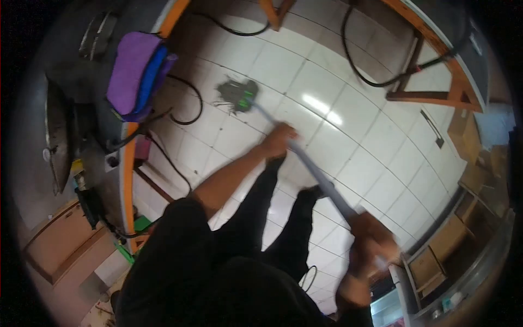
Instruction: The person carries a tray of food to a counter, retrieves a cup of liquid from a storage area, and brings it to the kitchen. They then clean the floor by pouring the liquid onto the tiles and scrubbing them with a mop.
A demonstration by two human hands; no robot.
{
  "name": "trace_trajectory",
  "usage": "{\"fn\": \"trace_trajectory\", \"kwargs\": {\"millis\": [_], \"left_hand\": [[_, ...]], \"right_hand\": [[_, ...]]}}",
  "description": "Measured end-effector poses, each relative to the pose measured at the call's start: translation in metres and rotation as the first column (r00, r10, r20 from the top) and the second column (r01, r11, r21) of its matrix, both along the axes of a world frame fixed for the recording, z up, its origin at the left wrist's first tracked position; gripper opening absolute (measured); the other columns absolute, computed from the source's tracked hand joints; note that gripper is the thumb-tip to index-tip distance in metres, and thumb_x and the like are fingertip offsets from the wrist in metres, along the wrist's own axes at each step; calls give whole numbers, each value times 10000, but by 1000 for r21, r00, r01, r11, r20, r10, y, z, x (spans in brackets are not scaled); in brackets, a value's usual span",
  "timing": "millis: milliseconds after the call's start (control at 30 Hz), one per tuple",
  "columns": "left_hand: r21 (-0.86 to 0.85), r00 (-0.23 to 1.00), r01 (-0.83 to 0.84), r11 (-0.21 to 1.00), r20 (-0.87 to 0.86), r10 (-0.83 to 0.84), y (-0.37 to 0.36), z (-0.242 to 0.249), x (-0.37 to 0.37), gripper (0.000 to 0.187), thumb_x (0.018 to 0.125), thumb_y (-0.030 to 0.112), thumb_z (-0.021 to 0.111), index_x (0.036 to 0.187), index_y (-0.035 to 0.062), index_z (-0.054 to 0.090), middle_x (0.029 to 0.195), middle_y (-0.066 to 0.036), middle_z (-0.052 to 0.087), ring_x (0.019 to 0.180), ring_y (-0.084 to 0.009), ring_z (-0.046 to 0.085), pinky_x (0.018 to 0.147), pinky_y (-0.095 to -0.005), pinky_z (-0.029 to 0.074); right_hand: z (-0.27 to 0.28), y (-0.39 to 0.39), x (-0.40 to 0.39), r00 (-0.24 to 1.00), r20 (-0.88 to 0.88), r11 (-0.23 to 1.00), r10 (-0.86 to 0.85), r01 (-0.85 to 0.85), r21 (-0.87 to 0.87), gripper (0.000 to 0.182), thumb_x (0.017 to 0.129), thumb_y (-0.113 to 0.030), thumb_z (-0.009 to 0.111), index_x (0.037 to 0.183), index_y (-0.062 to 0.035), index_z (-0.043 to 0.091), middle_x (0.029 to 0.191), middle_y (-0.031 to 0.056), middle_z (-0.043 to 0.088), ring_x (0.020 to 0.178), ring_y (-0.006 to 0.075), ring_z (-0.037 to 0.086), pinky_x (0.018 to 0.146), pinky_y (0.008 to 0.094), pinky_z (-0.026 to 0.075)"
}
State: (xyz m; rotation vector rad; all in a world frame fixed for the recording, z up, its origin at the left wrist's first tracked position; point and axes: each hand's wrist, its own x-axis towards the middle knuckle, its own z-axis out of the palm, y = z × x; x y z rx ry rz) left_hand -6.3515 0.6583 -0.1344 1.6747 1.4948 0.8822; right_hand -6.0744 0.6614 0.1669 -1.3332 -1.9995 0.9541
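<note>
A mop with a grey stringy head [238, 95] and a long grey handle [316, 170] slants across the white tiled floor. The mop head rests on the tiles at the upper middle, with a green fitting where the handle joins it. My left hand [280, 140] is closed round the lower part of the handle. Near the handle's top end, at the lower right, my right hand [373, 240] is also wrapped round it, blurred by motion. Both arms reach out in front of my dark clothes.
At left, a purple and blue bag [133, 76] lies on a dark counter [38, 32] with an orange edge. Black hoses [188, 121] hang near it. An orange-framed table [430, 97] stands upper right. Cardboard boxes [449, 240] sit on the right shelf.
</note>
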Motion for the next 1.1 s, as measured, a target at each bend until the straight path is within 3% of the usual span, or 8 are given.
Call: {"fn": "trace_trajectory", "kwargs": {"millis": [33,133,267,433,533,733,867,1100], "left_hand": [[-239,954,2,971,291,70,-6,22,34,216,629,90,701,832,88,627,957,-96,573,854,-294,545,790,-379,439],[-174,979,180,968,131,-158,12,122,66,220,757,245,674,643,91,565,619,-83,557,700,-276,566,636,-412,427],[-177,994,109,978,-9,-112,9,121,0,215,769,236,660,661,86,550,683,-94,564,721,-290,568,624,-409,442],[-275,937,-328,904,-213,276,-58,-65,-200,258,759,106,604,997,20,555,987,-147,588,1022,-296,540,871,-380,428],[-96,879,-104,990,-475,46,-59,-68,-283,139,696,62,636,832,51,614,887,-138,603,923,-315,559,815,-397,454],[-316,892,293,902,-249,-377,20,38,-36,155,610,-27,583,734,55,625,780,-155,584,806,-333,545,722,-402,433],[-165,844,350,922,483,-234,19,120,151,158,692,40,563,826,85,633,745,-149,623,757,-341,589,689,-428,447],[-175,900,403,898,253,-354,-9,127,206,120,724,177,595,659,79,570,614,-145,572,655,-349,575,600,-448,439]], "right_hand": [[32,0,-3,911,-378,985,-163,126,-120,263,831,-198,529,631,-37,477,562,67,438,507,190,447,507,311,394],[96,1,-23,601,-792,988,-107,-22,-150,225,821,-214,500,627,-109,458,532,-10,355,548,144,405,521,338,348],[51,-14,-64,540,-835,992,-109,1,-129,254,855,-172,479,625,-68,444,532,36,373,502,166,400,532,310,373],[-103,-30,-183,662,-746,994,72,-105,3,139,722,59,497,615,-11,442,655,124,518,578,253,512,610,354,453],[-132,-51,-235,582,-811,976,-55,-141,-168,81,697,83,510,646,22,498,630,139,524,598,251,541,621,357,470],[3,39,-54,642,-764,975,67,-205,-87,126,758,-102,539,653,-41,504,573,56,462,514,179,453,514,320,391],[154,40,-16,734,-651,934,194,-341,-106,200,824,-219,490,668,-103,443,526,-18,349,534,149,390,505,311,357],[143,-33,42,622,-759,981,-192,146,-128,86,818,-86,498,737,-99,522,707,56,531,614,181,514,573,311,432]]}}
